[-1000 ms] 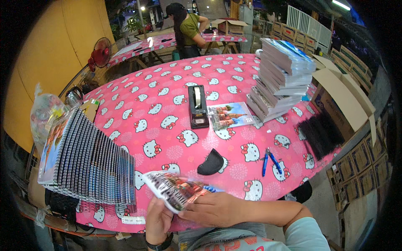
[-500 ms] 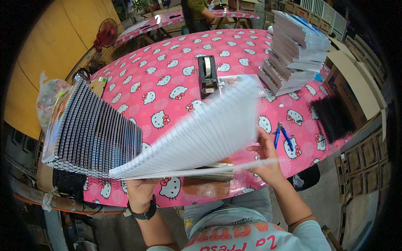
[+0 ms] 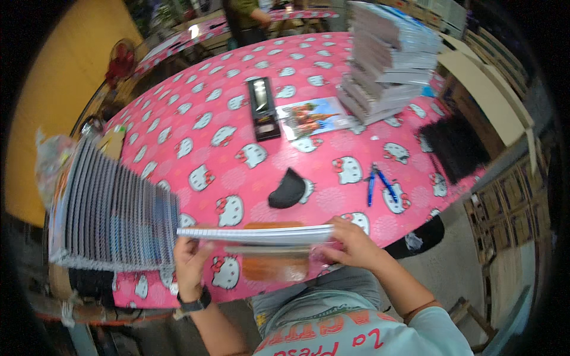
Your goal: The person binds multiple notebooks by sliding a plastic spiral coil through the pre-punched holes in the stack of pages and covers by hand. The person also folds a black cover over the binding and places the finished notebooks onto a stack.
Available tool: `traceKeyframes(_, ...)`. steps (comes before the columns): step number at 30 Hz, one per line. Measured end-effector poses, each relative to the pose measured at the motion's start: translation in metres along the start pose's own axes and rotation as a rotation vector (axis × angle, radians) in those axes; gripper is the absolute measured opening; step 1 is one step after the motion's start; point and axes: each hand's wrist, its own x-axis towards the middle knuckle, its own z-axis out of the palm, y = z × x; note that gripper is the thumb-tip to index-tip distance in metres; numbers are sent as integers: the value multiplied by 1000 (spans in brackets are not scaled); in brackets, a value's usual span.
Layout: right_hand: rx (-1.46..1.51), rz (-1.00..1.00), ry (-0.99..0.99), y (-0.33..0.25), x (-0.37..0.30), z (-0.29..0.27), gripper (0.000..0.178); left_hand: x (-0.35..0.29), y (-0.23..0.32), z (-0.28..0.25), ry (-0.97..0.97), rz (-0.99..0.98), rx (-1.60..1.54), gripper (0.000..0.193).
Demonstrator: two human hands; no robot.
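Observation:
Edge-on in front of me is a white-paged notebook [image 3: 255, 234], its pages together and level. My left hand [image 3: 191, 261] is closed on its left end, where a row of small holes or rings shows. On the right end, the fingers of my right hand [image 3: 351, 244] grip it. Under the notebook lies a brown block or board [image 3: 276, 268]. Just beyond it is a small black curved piece [image 3: 287, 191]. To the left leans a thick row of spiral-bound notebooks [image 3: 119, 207]. Blue-handled nippers [image 3: 380, 185] lie ahead of my right hand.
A black tape dispenser [image 3: 264, 113] stands beside a picture-covered booklet [image 3: 314, 117] on the pink tablecloth [image 3: 202, 178]. A tall stack of booklets [image 3: 389, 65] rises behind. Black spiral coils [image 3: 454, 148] lie near a cardboard box [image 3: 493, 89]. Another person [image 3: 240, 21] stands beyond.
The fanned, raised pages have come down flat and together. Both hands now hold the notebook level, and the black curved piece behind it has come into view. The view has shifted.

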Motion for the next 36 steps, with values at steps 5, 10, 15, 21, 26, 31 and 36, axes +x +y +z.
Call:
traceKeyframes(5, -66, 333, 221, 63, 0, -62, 32, -21, -14, -4, 188, 113, -301, 44)
traceKeyframes(10, -636, 766, 760, 205, -59, -197, 28, -5, -17, 38, 308, 112, -304, 20)
traceKeyframes(15, -921, 853, 615, 236, -49, -197, 30, -6, -14, 53, 480, 59, -225, 16)
traceKeyframes(21, -995, 960, 481, 251, -40, -204, 33, -3, -16, 59, 454, -12, -297, 17)
traceKeyframes(26, -631, 781, 694, 223, -19, -215, 21, 4, -26, 64, 548, 159, -382, 17)
traceKeyframes(31, -798, 242, 837, 97, 5, -189, 23, 15, -17, 55, 531, 143, -417, 12)
traceKeyframes(36, 167, 274, 253, -3, 16, -92, 29, 9, -13, 47, 542, 192, -230, 28)
